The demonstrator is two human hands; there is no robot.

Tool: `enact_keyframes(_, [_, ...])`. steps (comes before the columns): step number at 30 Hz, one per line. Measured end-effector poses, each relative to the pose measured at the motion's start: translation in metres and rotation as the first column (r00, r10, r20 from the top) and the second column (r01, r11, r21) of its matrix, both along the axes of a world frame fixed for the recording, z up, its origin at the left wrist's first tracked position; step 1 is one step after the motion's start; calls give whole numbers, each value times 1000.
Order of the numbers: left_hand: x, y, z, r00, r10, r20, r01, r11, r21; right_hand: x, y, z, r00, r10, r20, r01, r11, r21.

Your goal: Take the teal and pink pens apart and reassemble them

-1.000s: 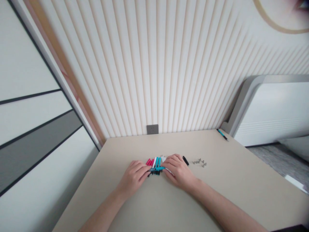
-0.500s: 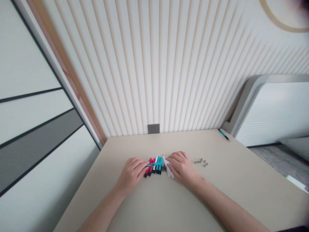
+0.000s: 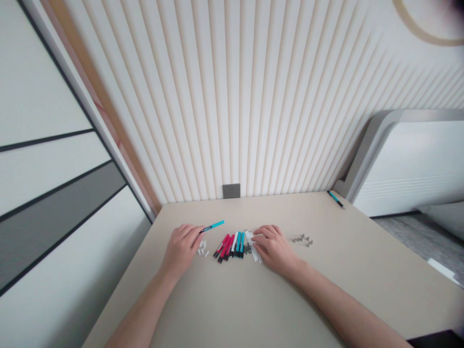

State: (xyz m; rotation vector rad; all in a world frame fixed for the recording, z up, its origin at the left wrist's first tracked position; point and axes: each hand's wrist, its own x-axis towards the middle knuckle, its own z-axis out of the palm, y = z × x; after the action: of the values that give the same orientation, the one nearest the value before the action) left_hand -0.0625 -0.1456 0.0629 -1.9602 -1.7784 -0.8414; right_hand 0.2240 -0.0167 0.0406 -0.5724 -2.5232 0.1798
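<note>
Head view, left fingers (image 3: pixel 195 234) grasping protruding blue pen (image 3: pixel 214 225), right fingers (image 3: pixel 263 237) loosely touching sticks (image 3: pixel 257 254)

The left hand (image 3: pixel 201 230) holds a blue barrel (image 3: pixel 213 226) above the table (image 3: pixel 232 309), while the right hand (image 3: pixel 270 244) rests by thin white sticks (image 3: pixel 253 247), beside a row of pink, white and blue barrels (image 3: pixel 232 245) with black ends

The surface (image 3: pixel 232 299) looks smooth and matt; the blue pen barrel (image 3: pixel 217 224) looks like smooth plastic; the headboard (image 3: pixel 416 159) looks smooth, faintly glossy.
</note>
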Motion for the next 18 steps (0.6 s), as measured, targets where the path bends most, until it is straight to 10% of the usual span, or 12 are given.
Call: enact_keyframes(18, [22,3,-9,997,-76,31,78,992,-96,-4,-5,-2,999,13,35,-13,1000,4])
